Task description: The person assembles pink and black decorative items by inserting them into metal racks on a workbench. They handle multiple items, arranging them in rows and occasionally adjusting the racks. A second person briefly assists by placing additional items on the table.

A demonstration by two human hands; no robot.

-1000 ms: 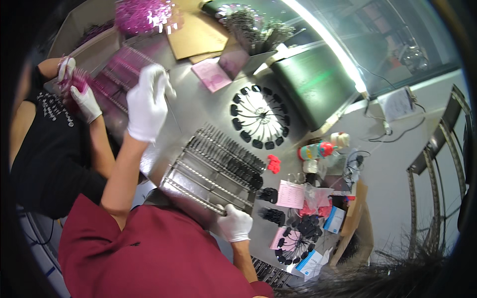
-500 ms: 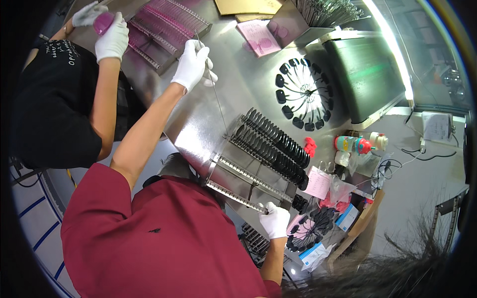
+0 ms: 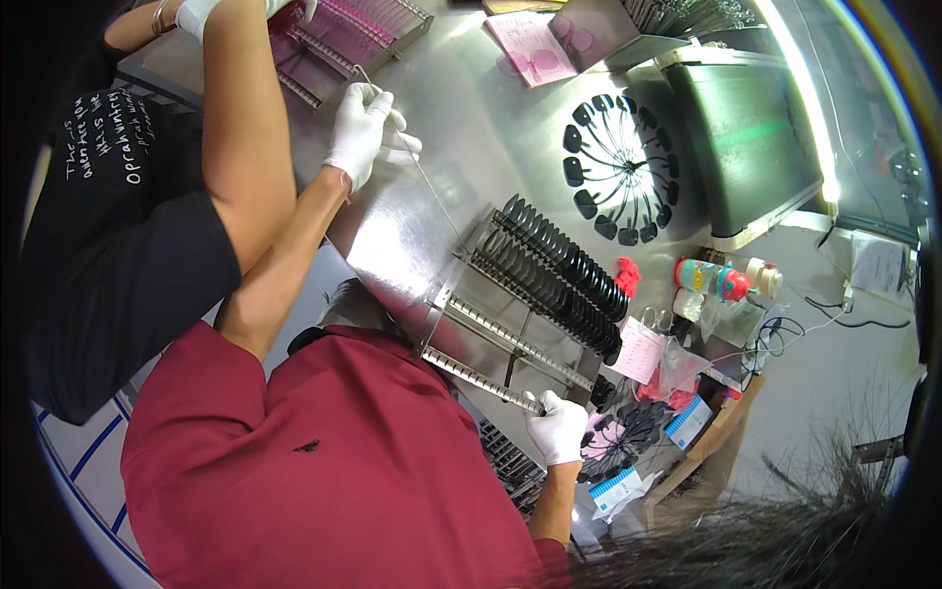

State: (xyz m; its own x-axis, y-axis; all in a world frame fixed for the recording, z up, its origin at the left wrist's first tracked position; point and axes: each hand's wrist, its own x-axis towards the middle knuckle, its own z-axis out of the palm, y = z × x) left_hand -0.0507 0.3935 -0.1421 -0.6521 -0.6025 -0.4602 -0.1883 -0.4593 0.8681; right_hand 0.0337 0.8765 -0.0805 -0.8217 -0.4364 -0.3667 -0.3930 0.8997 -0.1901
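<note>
My left hand, in a white glove, is closed on a thin metal rod. The rod has a bent upper tip, and its lower end reaches the near-left corner of a metal rack. Dark, lens-like discs stand in close rows in the far part of this rack, while its nearer notched rails are bare. At the rack's lower right end, my gloved right hand is wrapped round the end of the front rail.
At left, a co-worker in a black shirt reaches across a rack of pink discs. Black pieces form a ring beyond my rack. Farther right are a dark bin, a bottle and paper slips.
The co-worker's arm has swung forward, crossing beside my left forearm. The whole view has shifted slightly. My hands keep their holds on the rod and the rack.
</note>
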